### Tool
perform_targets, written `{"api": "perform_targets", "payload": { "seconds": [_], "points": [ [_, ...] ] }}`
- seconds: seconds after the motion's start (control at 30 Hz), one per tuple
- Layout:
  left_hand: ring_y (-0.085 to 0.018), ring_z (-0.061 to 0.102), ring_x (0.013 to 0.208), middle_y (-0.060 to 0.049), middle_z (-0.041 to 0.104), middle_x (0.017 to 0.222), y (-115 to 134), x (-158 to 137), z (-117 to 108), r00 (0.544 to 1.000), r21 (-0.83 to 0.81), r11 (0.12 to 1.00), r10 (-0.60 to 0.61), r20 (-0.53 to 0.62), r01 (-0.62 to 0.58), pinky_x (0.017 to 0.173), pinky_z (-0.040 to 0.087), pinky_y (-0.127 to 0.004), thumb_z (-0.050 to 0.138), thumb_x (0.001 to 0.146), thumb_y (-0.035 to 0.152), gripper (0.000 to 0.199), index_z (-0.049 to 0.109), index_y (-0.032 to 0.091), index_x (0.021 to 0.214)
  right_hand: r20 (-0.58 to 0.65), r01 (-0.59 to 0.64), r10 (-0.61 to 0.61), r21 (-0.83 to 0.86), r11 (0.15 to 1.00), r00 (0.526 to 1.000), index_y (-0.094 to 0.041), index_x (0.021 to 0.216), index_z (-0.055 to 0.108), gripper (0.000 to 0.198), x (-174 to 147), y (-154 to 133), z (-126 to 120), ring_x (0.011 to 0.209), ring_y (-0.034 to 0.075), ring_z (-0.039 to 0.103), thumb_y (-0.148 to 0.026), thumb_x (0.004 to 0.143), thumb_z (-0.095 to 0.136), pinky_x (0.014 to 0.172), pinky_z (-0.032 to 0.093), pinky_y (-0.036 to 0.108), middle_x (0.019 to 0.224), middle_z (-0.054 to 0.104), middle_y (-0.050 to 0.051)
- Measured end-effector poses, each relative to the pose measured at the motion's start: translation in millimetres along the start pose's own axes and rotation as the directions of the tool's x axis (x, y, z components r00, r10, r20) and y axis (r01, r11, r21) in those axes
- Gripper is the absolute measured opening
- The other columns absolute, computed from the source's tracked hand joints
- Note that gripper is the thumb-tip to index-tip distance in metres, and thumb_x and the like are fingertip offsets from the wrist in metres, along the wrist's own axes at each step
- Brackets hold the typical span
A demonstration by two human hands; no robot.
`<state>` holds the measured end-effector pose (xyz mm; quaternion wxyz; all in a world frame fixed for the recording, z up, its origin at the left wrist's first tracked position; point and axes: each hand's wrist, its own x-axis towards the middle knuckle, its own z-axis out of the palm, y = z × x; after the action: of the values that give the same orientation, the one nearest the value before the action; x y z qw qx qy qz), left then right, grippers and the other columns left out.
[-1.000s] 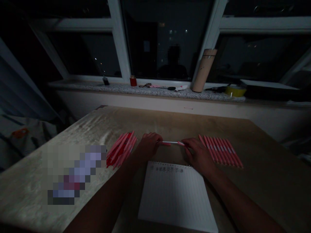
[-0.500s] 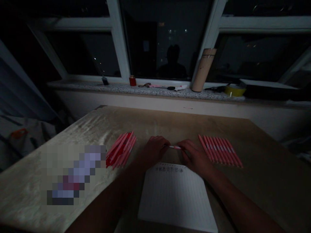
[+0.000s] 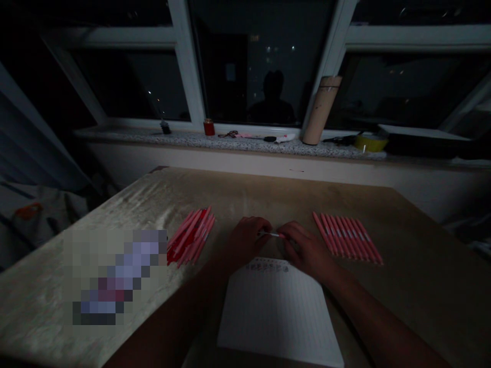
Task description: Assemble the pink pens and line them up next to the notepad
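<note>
Between both hands, just above the far edge of the notepad, is a thin pen with a pale slim middle and a pink part at its right. My left hand is closed on its left end, fingers curled. At the other end, my right hand pinches the pink part between thumb and fingers. Most of the pen is hidden by the fingers. Lined paper of the notepad lies below, scribbles along its top. A loose heap of pink pens rests left, partly over something red; a neat row of pink pens lies right.
A blurred-out purple and dark object lies on the left of the table. Along the granite sill stand a small red jar, a tan cylinder and a yellow tape roll.
Both hands have shifted slightly, with the left hand turning a little. The pale part between them looks thinner now, and less pink shows. Both pen groups stay put.
</note>
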<state>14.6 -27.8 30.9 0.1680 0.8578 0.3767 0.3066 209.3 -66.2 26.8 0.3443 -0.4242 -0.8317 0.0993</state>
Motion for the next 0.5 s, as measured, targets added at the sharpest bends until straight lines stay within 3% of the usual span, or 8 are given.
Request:
{"api": "perform_targets", "payload": {
  "seconds": [0.33,0.5],
  "points": [
    [-0.016,0.054,0.082,-0.003,0.061,0.088,3,-1,1,1.0,-0.028,1.0,-0.009,0.0,0.009,0.076,0.041,-0.028,0.055,0.08,0.033,0.02,0.056,0.018,0.092,0.005,-0.027,0.028,-0.042,0.999,1.0,-0.019,0.091,0.058,0.015,-3,6,4,0.077,0.016,0.056,-0.023,0.088,0.045,0.068,0.046,0.027,0.086,0.058,0.006],
    [-0.015,0.055,0.078,-0.002,0.061,0.083,-19,4,-8,0.991,-0.016,0.999,-0.051,-0.124,0.05,0.075,0.041,-0.027,0.058,0.077,0.032,0.02,0.058,0.016,0.089,-0.009,-0.092,0.092,-0.088,0.992,0.996,-0.019,0.09,0.059,0.016,-4,9,2,0.076,0.016,0.056,-0.024,0.087,0.044,0.068,0.045,0.028,0.087,0.059,0.006]
  ]
}}
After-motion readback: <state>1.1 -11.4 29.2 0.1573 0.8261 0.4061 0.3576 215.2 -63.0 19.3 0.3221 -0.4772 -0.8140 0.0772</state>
